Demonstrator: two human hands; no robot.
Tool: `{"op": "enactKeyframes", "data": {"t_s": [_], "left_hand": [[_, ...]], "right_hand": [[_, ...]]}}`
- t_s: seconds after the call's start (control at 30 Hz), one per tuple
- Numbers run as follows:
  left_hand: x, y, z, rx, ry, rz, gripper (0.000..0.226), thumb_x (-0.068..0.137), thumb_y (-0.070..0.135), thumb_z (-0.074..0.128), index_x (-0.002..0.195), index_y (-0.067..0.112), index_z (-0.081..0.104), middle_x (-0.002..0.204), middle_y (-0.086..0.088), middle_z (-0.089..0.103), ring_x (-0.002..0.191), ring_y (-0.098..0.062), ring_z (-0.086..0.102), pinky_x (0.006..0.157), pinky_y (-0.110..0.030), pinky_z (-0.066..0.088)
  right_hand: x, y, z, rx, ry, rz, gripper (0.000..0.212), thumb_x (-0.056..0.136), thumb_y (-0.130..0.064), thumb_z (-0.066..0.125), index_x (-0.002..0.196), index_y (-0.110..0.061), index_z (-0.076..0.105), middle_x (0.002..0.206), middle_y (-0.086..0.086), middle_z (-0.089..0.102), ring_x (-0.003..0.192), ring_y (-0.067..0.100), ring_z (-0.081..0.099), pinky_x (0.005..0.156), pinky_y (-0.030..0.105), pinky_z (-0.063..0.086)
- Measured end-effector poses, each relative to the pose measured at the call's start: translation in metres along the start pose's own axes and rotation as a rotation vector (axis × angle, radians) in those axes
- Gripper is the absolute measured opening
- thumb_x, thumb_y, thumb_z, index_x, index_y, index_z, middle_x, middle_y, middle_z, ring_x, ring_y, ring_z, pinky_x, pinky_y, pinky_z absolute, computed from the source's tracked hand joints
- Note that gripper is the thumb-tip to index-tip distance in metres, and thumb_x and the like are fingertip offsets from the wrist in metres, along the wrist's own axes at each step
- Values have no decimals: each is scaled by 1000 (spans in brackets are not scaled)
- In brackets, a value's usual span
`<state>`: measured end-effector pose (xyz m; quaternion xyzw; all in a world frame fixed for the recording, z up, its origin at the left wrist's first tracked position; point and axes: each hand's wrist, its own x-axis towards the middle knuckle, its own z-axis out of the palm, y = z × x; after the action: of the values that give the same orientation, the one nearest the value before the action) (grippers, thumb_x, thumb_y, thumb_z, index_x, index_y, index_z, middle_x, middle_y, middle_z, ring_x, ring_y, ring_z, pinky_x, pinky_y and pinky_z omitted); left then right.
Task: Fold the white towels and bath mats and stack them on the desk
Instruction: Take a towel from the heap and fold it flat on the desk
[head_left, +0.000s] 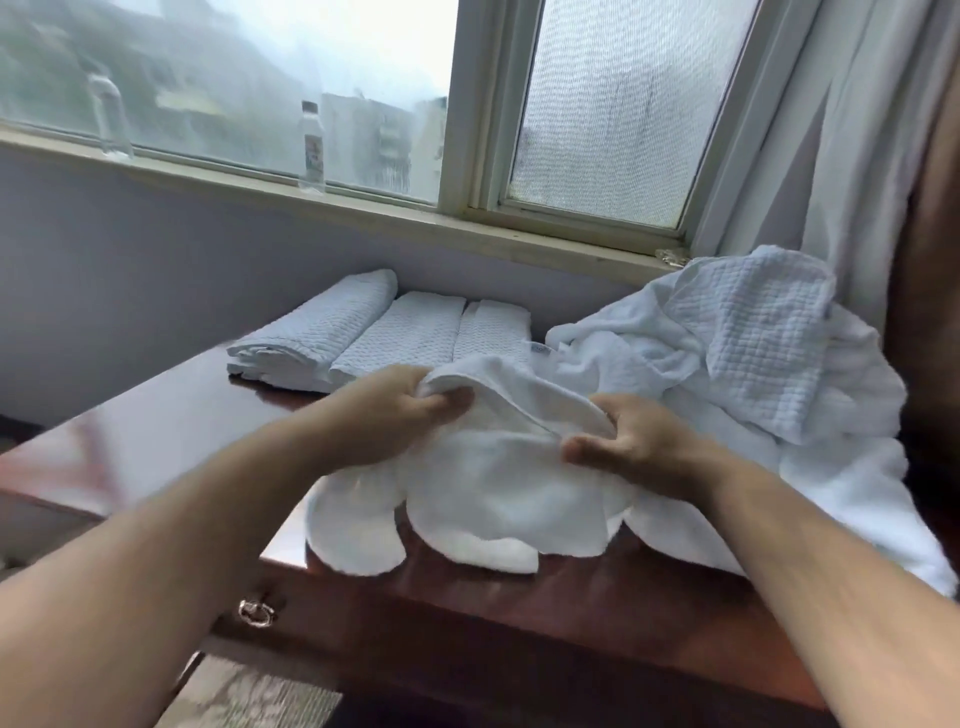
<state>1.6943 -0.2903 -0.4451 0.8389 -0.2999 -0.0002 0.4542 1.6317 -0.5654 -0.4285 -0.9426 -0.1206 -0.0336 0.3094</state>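
White soft fluffy towel (488, 483) hangs in a bunch between the two hands, just above the front edge of the dark brown wooden desk (519, 597). I see the left hand (402, 410) with its fingers curled round the top edge of the cloth. The right hand (634, 441) pinches the same edge, a little way along. Both hold the cloth, so neither is free.

I think this towel is light and very floppy. It will sag and crumple wherever nobody holds it, and its bottom flaps droop onto the desk below the hands. It does not look slippery and it cannot break, so I would grab it firmly. The best places to hold are likely the two corners of one edge, so that it hangs flat.

Beyond the left hand lie three folded white bumpy-patterned towels (363, 332), side by side. Beyond the right hand sits a messy heap of unfolded white cloths (753, 343).
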Motion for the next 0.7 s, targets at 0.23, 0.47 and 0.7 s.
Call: {"op": "enactKeyframes", "data": {"t_s": [0.23, 0.47, 0.7], "left_hand": [[-7, 19, -47, -6, -358, -196, 23, 78, 46, 76, 95, 30, 73, 90, 5, 77, 85, -15, 74, 67, -27, 57], [28, -13, 12, 903, 239, -1, 51, 87, 33, 67, 134, 30, 48, 129, 1, 51, 121, -26, 45, 99, -40, 38], [-11, -56, 93, 890, 87, -197, 33, 98, 39, 43, 125, 24, 55, 130, -1, 56, 124, -23, 48, 102, -33, 35]], "right_hand": [[-4, -25, -16, 197, -303, 83, 46, 68, -61, 77, 93, -22, 76, 88, 1, 77, 81, 16, 74, 66, 26, 54], [35, 7, 21, -183, -122, 297, 47, 83, -60, 63, 81, -14, 68, 79, 4, 70, 79, 20, 67, 66, 37, 49], [48, 65, 72, -563, 6, 343, 19, 90, -49, 52, 86, -31, 49, 107, 3, 67, 94, 28, 58, 73, 36, 40]]}}
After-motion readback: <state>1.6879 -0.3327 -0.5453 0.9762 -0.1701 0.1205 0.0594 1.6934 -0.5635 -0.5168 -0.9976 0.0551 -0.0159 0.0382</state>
